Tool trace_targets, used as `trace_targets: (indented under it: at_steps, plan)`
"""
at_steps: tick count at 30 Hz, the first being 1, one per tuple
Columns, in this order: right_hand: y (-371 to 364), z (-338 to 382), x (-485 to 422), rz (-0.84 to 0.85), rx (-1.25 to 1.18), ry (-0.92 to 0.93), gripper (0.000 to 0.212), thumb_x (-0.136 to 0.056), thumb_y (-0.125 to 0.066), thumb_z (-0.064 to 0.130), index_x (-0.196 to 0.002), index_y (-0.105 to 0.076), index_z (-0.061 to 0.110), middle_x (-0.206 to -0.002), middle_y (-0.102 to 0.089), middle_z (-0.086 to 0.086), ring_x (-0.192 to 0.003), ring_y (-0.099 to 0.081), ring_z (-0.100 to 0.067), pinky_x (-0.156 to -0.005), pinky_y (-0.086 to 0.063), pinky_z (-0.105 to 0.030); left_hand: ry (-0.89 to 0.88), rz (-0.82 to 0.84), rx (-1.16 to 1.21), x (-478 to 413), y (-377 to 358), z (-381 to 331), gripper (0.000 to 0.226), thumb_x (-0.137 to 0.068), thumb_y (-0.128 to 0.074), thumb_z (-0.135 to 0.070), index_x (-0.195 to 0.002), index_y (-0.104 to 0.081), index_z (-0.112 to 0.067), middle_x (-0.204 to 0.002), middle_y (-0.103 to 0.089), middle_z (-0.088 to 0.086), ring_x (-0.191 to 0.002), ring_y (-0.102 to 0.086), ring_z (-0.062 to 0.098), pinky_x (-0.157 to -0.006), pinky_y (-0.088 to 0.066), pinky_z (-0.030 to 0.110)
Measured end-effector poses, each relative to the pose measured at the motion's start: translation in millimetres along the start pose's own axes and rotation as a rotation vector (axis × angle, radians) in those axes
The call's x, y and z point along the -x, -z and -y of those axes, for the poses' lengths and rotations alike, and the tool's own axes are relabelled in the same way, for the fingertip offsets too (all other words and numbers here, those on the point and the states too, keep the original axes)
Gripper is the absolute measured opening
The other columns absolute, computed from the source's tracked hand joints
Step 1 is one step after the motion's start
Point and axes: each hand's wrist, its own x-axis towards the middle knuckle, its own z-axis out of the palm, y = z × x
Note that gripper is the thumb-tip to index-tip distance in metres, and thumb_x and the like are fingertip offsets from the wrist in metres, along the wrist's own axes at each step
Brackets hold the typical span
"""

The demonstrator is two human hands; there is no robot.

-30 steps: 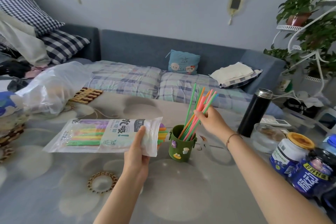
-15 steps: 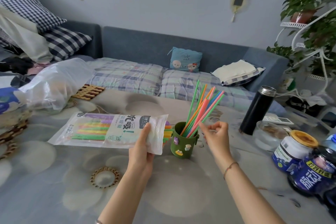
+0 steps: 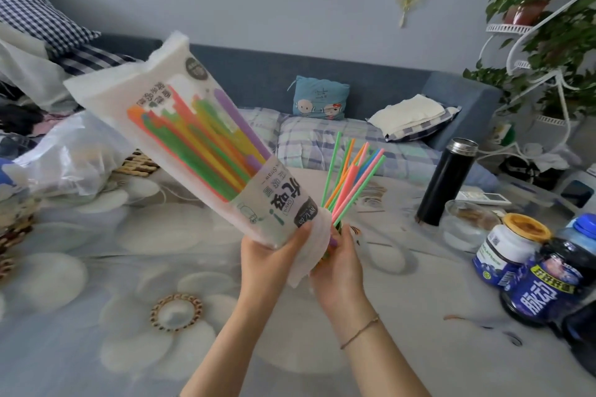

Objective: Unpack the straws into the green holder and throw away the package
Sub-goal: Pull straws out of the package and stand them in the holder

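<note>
My left hand [image 3: 271,264] grips the open lower end of the white straw package [image 3: 193,145], which tilts up toward the upper left. Coloured straws show through its clear window. My right hand [image 3: 342,267] is at the package mouth, fingers closed around straw ends sticking out there; a purple end shows between the hands. Behind my hands several loose straws [image 3: 351,177] fan upward out of the green holder, which my hands almost completely hide.
A black thermos [image 3: 446,184], a glass bowl [image 3: 467,226] and blue jars [image 3: 512,248] stand at the right on the flower-print table [image 3: 96,300]. A clear plastic bag [image 3: 74,151] lies at the left. Behind are a sofa and a plant stand [image 3: 548,42].
My left hand has swung the package from lying flat to tilted up, mouth downward. My right hand left the straws in the holder and came to the package mouth.
</note>
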Motion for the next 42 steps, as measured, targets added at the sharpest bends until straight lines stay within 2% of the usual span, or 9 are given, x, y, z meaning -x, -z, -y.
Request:
trace_targets:
  at_steps: [7,10,14,20,24,30,34,38,42]
  plan:
    - [3,-6,-1,-0.058,0.486,0.315,0.029,-0.1,-0.037,0.025,-0.089,-0.064,0.018,-0.084,-0.069,-0.001,-0.072,-0.064,-0.01,-0.063,-0.048,-0.024,0.09,-0.114,0.112,-4,5,-1,0.019,-0.076,-0.079,-0.016,-0.094,-0.072,-0.019,-0.089,-0.077,-0.007,-0.086,-0.071,0.005,-0.073,-0.056,0.021]
    - [1,1,4,0.008,0.61,0.406,0.022,-0.098,-0.042,0.026,-0.087,-0.059,0.016,-0.077,-0.065,0.004,-0.063,-0.061,-0.001,-0.055,-0.048,-0.016,0.19,-0.097,0.226,-6,10,-1,0.026,-0.08,-0.076,-0.018,-0.105,-0.07,-0.019,-0.105,-0.076,-0.002,-0.101,-0.07,0.014,-0.093,-0.053,0.037]
    - [3,13,4,0.074,0.758,0.438,0.015,-0.093,-0.054,0.023,-0.081,-0.059,0.015,-0.07,-0.053,-0.004,-0.054,-0.046,-0.012,-0.042,-0.035,-0.019,0.292,-0.059,0.319,-9,17,2,0.042,-0.08,-0.075,-0.024,-0.12,-0.067,-0.014,-0.115,-0.073,0.003,-0.11,-0.067,0.02,-0.1,-0.049,0.045]
    - [10,37,4,0.053,0.804,0.57,0.019,-0.091,-0.058,0.019,-0.072,-0.057,0.015,-0.06,-0.049,-0.006,-0.051,-0.04,-0.013,-0.042,-0.035,-0.017,0.432,0.012,0.491,-20,29,-2,0.044,-0.09,-0.06,-0.033,-0.129,-0.061,-0.013,-0.126,-0.068,0.005,-0.117,-0.063,0.021,-0.074,-0.058,0.033]
    - [8,46,8,-0.088,0.655,0.634,0.02,-0.087,-0.063,0.027,-0.07,-0.058,0.018,-0.049,-0.05,0.011,-0.045,-0.043,-0.004,-0.044,-0.034,-0.014,0.449,-0.02,0.585,-21,31,-4,0.03,-0.095,-0.054,-0.022,-0.121,-0.062,-0.01,-0.121,-0.068,0.012,-0.1,-0.066,0.022,-0.059,-0.058,0.027]
    - [-1,24,10,-0.04,0.495,0.336,0.016,-0.08,-0.07,0.032,-0.077,-0.062,0.018,-0.048,-0.045,0.008,-0.044,-0.039,-0.008,-0.047,-0.03,-0.023,0.493,-0.028,0.551,-16,22,4,0.046,-0.09,-0.061,-0.022,-0.133,-0.056,-0.006,-0.13,-0.063,0.018,-0.103,-0.066,0.026,-0.062,-0.058,0.03]
    - [-5,22,10,-0.11,0.538,0.42,0.022,-0.089,-0.059,0.031,-0.073,-0.064,0.018,-0.05,-0.053,0.01,-0.044,-0.046,-0.005,-0.043,-0.036,-0.016,0.479,-0.028,0.549,-17,21,8,0.048,-0.09,-0.061,-0.024,-0.134,-0.055,-0.007,-0.131,-0.063,0.017,-0.108,-0.065,0.027,-0.065,-0.059,0.03]
    - [-3,37,11,-0.143,0.366,0.531,0.025,-0.092,-0.053,0.032,-0.091,-0.058,0.008,-0.05,-0.049,0.01,-0.042,-0.046,0.0,-0.039,-0.035,-0.011,0.471,-0.031,0.618,-24,25,6,0.044,-0.094,-0.055,-0.022,-0.135,-0.053,-0.005,-0.132,-0.062,0.018,-0.105,-0.064,0.025,-0.085,-0.054,0.037]
    - [-1,34,7,-0.104,0.599,0.472,0.025,-0.089,-0.057,0.039,-0.082,-0.063,0.016,-0.05,-0.047,0.008,-0.043,-0.041,-0.003,-0.041,-0.032,-0.014,0.507,-0.002,0.613,-22,23,9,0.042,-0.093,-0.057,-0.02,-0.131,-0.056,-0.002,-0.127,-0.065,0.017,-0.104,-0.064,0.026,-0.098,-0.049,0.043]
